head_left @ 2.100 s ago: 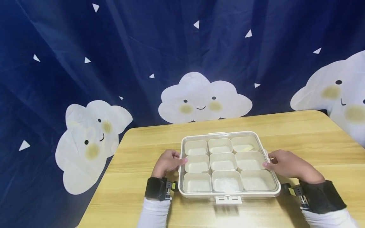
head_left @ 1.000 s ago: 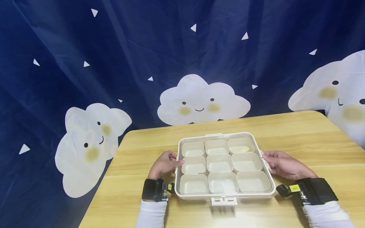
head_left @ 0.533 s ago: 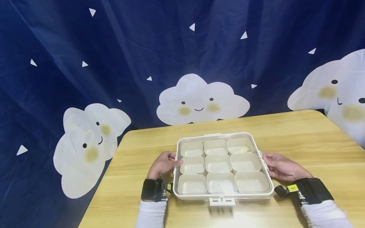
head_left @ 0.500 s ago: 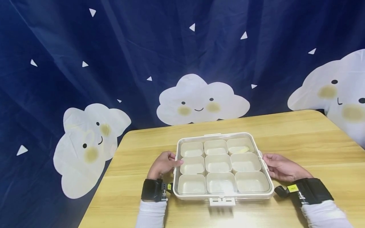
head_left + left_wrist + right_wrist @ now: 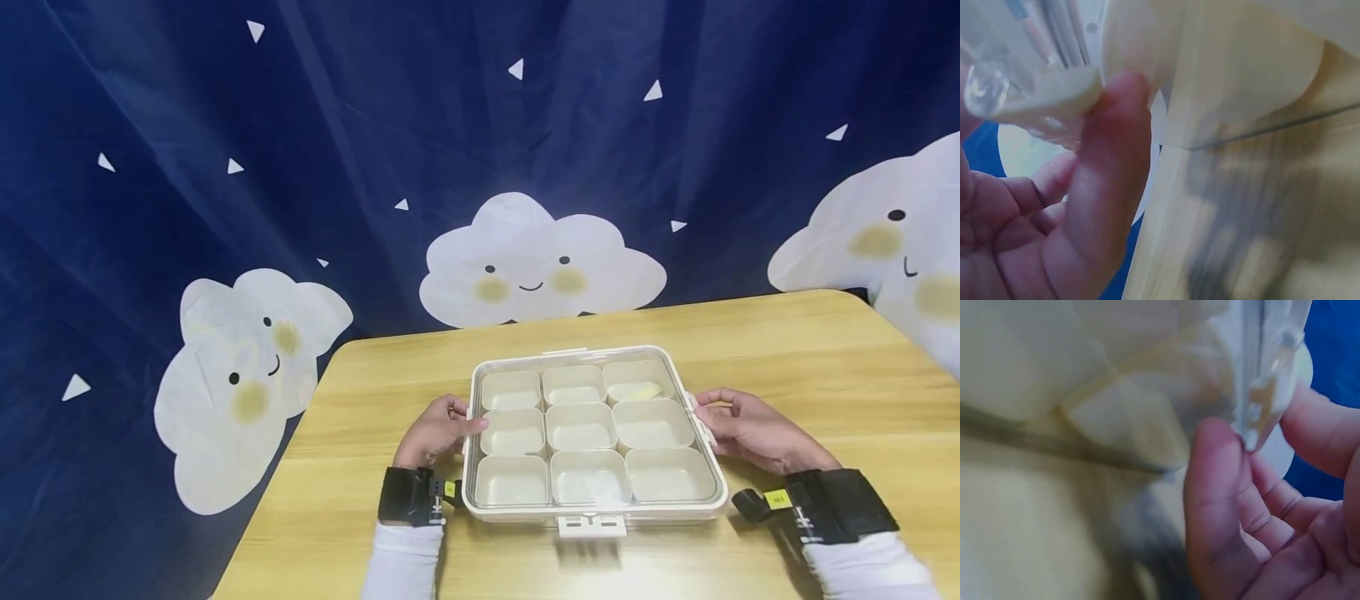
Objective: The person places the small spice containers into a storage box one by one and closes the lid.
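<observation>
A clear-lidded, cream compartment box (image 5: 596, 508) lies on the wooden table, with several small tubs under the lid. My left hand (image 5: 435, 433) grips its left side, thumb laid over the lid's edge; close up in the left wrist view, the fingers (image 5: 1113, 144) are at the box's cream side piece. On the opposite side, my right hand (image 5: 761, 429) pinches at the cream side latch (image 5: 701, 419). In the right wrist view, the latch (image 5: 1269, 403) lies between the right fingers (image 5: 1213, 487).
Another cream latch (image 5: 592, 526) sticks out from the box's front. A pale yellow strip (image 5: 647, 392) shows in the back right tub. The wooden table (image 5: 360, 392) ends at a dark blue curtain (image 5: 360, 125) with cloud prints.
My right thumb has left the lid's right edge, and that hand is now at the side latch. My left hand keeps its grip. The box has hardly shifted.
</observation>
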Motion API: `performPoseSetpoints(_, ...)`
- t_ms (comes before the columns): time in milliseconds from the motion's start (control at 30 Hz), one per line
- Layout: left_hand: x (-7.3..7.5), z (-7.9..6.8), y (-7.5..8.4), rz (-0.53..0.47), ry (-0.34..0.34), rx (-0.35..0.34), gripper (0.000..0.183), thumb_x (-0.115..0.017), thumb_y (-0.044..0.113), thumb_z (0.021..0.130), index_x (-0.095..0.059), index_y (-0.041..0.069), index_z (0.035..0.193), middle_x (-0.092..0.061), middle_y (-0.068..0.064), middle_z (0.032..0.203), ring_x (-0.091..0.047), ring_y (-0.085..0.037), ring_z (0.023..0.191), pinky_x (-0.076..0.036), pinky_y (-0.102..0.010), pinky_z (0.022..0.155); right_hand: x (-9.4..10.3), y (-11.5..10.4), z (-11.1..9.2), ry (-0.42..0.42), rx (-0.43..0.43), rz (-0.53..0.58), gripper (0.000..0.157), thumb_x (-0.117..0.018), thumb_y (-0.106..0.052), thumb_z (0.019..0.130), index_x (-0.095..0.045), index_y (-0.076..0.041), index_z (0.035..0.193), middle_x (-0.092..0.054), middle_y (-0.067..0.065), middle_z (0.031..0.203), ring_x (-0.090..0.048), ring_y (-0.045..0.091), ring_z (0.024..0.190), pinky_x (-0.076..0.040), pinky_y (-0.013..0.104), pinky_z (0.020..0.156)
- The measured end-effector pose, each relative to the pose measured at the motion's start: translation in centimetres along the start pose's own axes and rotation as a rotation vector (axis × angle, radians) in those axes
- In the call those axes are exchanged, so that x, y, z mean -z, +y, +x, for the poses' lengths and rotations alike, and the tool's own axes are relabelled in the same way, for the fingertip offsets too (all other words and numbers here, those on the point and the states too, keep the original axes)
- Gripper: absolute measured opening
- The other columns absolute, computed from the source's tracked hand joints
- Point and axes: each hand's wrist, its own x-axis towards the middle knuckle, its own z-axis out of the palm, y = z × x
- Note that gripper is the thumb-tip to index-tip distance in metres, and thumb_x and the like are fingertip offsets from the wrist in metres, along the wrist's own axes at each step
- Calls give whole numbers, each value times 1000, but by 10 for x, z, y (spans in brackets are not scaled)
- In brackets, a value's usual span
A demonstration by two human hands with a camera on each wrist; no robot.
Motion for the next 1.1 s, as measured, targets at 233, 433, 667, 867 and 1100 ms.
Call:
performPoseSetpoints(233,-1,0,1,-46,-1,18,34,-74,10,84,-50,-4,103,-55,-11,86,-59,-19,67,-52,-30,57,-28,-29,-5,261,-61,-659,57,-51,-32,101,-49,19,125,-65,19,103,-65,23,89,-55,37,74)
performPoseSetpoints(433,-2,1,1,-62,2,22,33,-74,8,84,-50,-4,103,-56,-12,87,-61,-21,69,-55,-34,61,-53,-41,-7,276,-67,-998,50,-59,-43,95,-66,6,106,-67,8,86,-61,23,79,-50,41,67)
performPoseSetpoints(667,-2,-1,3,-41,30,39,35,-75,9,84,-49,-3,105,-56,-12,91,-60,-22,71,-54,-36,63,-58,-40,-9,244,-84,-973,39,-59,-40,96,-63,-1,88,-57,3,76,-51,18,69,-44,34,60)
performPoseSetpoints(867,-2,-3,5,-6,28,39,32,-76,10,83,-52,-3,101,-53,-11,88,-59,-22,71,-53,-35,62,-54,-38,-10,208,-69,-927,37,-55,-36,99,-61,-3,85,-52,3,74,-48,18,67,-41,34,60)
performPoseSetpoints(1100,1,-3,4,30,46,19,30,-78,12,82,-55,-2,96,-54,-8,80,-56,-20,63,-50,-35,57,-48,-38,-8,172,-46,-923,36,-51,-31,101,-65,1,95,-62,5,84,-56,18,76,-47,36,66)
